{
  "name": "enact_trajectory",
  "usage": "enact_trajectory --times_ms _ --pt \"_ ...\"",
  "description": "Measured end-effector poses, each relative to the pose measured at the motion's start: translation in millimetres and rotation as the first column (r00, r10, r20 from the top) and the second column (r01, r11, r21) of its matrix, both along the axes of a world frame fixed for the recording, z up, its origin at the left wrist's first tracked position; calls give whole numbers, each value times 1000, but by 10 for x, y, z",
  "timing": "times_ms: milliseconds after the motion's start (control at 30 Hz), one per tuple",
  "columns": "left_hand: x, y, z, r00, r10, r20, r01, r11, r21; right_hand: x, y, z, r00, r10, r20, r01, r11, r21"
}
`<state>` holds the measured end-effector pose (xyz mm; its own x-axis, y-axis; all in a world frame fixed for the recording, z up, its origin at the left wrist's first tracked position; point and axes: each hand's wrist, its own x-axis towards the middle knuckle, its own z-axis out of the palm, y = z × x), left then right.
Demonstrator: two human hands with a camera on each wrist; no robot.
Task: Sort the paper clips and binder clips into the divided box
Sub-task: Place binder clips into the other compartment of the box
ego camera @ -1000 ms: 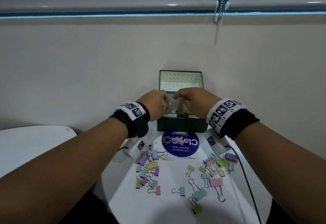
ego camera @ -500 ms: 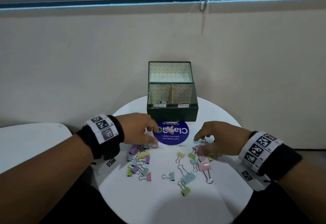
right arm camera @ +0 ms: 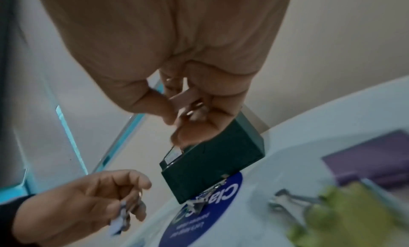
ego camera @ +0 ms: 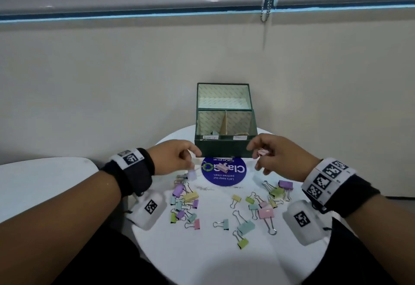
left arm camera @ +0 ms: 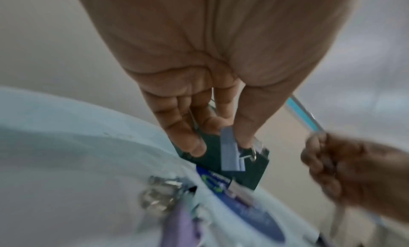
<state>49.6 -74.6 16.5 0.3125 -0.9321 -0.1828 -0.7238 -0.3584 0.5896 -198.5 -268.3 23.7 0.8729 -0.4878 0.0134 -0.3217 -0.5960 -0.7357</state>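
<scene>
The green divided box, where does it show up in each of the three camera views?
Head: green divided box sits centre, lid open, behind the blue round sticker.
Left wrist: only its dark green front shows, below the fingers, lower centre.
Right wrist: centre right, a dark green block under the fingers.
Shared landmark: the blue round sticker touching the box's front.

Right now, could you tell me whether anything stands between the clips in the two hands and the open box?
Nothing visible does. The left hand and right hand each hold a binder clip just short of the box, whose lid is up.
</scene>
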Motion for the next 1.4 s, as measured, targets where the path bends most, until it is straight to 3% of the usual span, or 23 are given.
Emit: enact_trajectory --times_ms 67,133,167,233,300,400,500,633,700,733,767,833,867,900,967,1067,1167,1333,1400 --pt "44 29 76 943 121 -311 -149 987 -67 97 2 58 998 -40 -44 38 998 -48" --pt "43 25 146 845 237 -480 -309 948 -74 230 32 98 992 -9 -124 -8 990 -138" --pt "41 16 176 851 287 -439 -350 934 -68 311 62 107 984 21 -176 -53 983 -176" --pt "32 3 227 939 301 -168 -310 950 -32 470 164 103 951 64 -301 -145 957 -253" --pt "-1 21 238 981 125 151 -142 984 110 607 274 76 902 74 -426 -239 907 -348" --pt "-41 71 165 878 -172 447 3 935 355 746 384 21 837 82 -541 -354 834 -422" --pt "-56 71 67 837 -228 497 34 929 370 836 381 -81 788 81 -610 -412 806 -424" --pt "-8 73 -26 853 -182 488 33 954 299 859 292 -118 823 87 -562 -343 865 -368" --pt "35 92 -33 882 -153 446 30 963 269 801 209 -55 875 177 -451 -275 948 -161" --pt "52 106 -18 898 -137 418 35 970 241 755 168 -13 912 228 -340 -217 974 70" --pt "69 114 1 913 -120 389 42 978 203 702 117 15 950 243 -197 -160 918 363" --pt "109 127 49 940 -80 332 42 992 122 614 15 39 990 130 62 -125 564 816" --pt "114 126 82 956 -50 290 26 996 84 581 -28 37 989 58 136 -148 399 905" --pt "116 126 114 973 -13 231 3 999 42 567 -42 41 984 -2 180 -171 286 943" --pt "98 108 174 997 51 59 -49 998 -38 558 -20 52 972 -75 221 -208 146 967" --pt "-38 60 264 957 74 -280 -112 986 -123 555 69 102 960 -158 230 -225 51 973" --pt "-210 -40 313 841 60 -538 -162 976 -144 565 169 136 932 -252 259 -262 25 965" --pt "-449 -128 300 672 113 -732 -309 941 -137 561 285 151 905 -326 272 -279 27 960" --pt "-509 -146 275 706 110 -699 -314 934 -170 541 305 145 909 -310 279 -290 10 957"
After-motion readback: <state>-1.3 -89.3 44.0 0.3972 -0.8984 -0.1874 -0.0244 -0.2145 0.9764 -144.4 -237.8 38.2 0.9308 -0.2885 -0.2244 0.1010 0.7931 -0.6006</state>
